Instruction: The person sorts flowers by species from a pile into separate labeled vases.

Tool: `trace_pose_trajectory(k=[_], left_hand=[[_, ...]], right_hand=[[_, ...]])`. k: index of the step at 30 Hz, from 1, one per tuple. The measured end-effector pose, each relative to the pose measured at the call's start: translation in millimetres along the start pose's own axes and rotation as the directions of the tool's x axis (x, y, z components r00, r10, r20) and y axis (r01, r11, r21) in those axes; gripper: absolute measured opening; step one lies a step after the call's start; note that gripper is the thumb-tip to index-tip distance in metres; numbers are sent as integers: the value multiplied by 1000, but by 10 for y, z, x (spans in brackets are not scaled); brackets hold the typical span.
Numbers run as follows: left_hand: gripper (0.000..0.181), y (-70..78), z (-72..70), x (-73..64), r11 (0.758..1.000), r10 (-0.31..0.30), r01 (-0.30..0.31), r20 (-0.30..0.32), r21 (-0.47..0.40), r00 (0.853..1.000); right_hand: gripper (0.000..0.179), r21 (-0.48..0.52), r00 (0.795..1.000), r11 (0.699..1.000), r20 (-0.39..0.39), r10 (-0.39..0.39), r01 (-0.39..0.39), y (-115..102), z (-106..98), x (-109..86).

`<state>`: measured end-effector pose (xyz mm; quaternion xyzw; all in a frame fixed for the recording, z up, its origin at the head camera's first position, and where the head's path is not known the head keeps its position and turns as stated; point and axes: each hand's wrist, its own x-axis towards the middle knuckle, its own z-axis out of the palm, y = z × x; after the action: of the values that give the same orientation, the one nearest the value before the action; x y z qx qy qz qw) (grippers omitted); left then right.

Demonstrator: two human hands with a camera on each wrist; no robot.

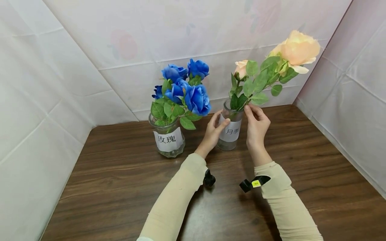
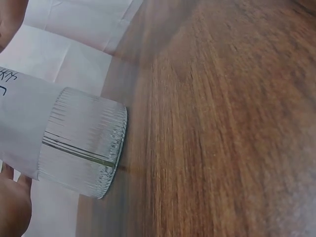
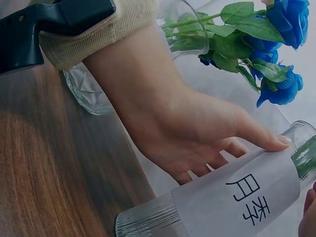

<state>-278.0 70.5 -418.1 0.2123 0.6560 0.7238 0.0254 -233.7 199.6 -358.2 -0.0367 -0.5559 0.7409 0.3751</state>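
Note:
My left hand holds a clear ribbed glass vase, thumb on its front and fingers round its left side. A white paper label with Chinese characters wraps the vase, which stands upright on the table. At the rim, my right hand pinches the stem of a large peach rose between thumb and fingertips. That rose leans out to the right. A smaller peach bud rises with green leaves above the vase mouth. Through the glass, a stem reaches down to the base.
Left of the vase stands a wider glass jar with its own label, holding several blue roses. The brown wood-grain table meets pale cloth walls at the back and both sides.

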Motion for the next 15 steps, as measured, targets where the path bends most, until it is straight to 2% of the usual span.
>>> trace_pose_trajectory(k=[7,12,15], left_hand=[[66,12,-34,-17,1000,3,-2,-24,28,1000],[60,23,-40,-58,1000,24,-24,-42,17,999],[58,47,-46,-121,999,13,-11,-67,42,998]], right_hand=[[13,42,1000,999,-10,13,-12,16,7,-3],[16,33,1000,999,5,16,-16,-26,-107,-23],[18,16,999,1000,30,14,-14,-73,-218,-39]])
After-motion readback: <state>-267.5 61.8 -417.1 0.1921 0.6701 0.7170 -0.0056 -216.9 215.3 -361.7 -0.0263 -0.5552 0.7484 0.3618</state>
